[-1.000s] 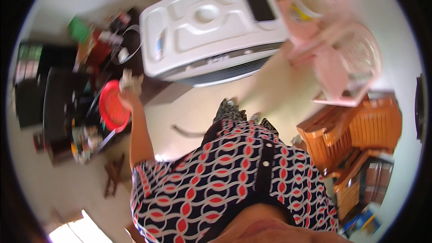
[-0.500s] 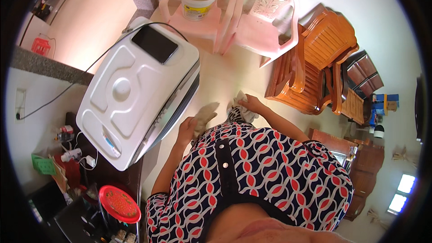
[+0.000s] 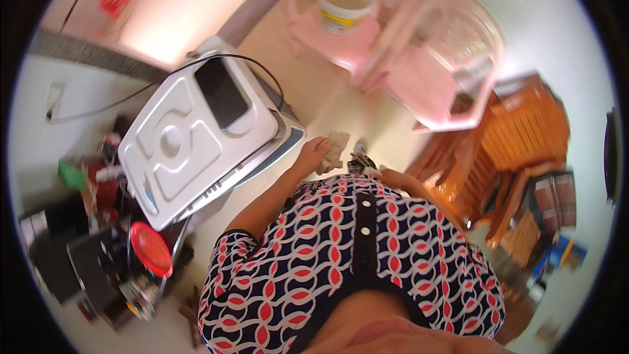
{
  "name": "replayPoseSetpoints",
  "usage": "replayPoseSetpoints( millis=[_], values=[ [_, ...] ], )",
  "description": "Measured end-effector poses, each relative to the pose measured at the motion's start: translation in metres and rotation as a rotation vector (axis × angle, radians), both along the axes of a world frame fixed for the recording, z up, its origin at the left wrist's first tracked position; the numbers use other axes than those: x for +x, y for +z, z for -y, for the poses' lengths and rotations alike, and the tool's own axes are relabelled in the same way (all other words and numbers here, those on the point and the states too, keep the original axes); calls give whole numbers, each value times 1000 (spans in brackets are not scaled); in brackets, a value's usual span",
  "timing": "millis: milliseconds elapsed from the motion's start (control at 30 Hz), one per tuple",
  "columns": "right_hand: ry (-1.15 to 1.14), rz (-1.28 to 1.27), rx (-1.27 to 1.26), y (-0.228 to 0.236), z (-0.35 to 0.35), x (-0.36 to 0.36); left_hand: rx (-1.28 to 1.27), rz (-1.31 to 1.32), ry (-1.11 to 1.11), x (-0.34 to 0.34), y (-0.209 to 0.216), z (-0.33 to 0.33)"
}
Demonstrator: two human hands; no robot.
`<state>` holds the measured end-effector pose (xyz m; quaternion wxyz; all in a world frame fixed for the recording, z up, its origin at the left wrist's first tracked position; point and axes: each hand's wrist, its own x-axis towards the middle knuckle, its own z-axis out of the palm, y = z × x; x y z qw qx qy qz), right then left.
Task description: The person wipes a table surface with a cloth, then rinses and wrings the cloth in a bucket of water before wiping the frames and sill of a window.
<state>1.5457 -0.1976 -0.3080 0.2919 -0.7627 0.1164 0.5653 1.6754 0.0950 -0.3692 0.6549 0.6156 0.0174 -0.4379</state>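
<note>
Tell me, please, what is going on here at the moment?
A person in patterned clothing is holding a crumpled pale cloth in the left hand. The right hand is low at the front of the body, partly hidden, so its grip cannot be told. To the left stands a white-topped appliance with a dark, flat device lying on it. Ahead, a white bucket sits on a pink chair.

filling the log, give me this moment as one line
left hand: holding cloth | right hand: partly hidden, grip unclear | scene: white appliance, bucket on pink chair
</note>
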Motion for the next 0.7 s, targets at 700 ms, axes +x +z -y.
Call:
replayPoseSetpoints(
  millis=[700],
  values=[
    [-478, 523, -308, -41, 206, 184, 61, 22, 235, 79, -36, 114]
  ],
)
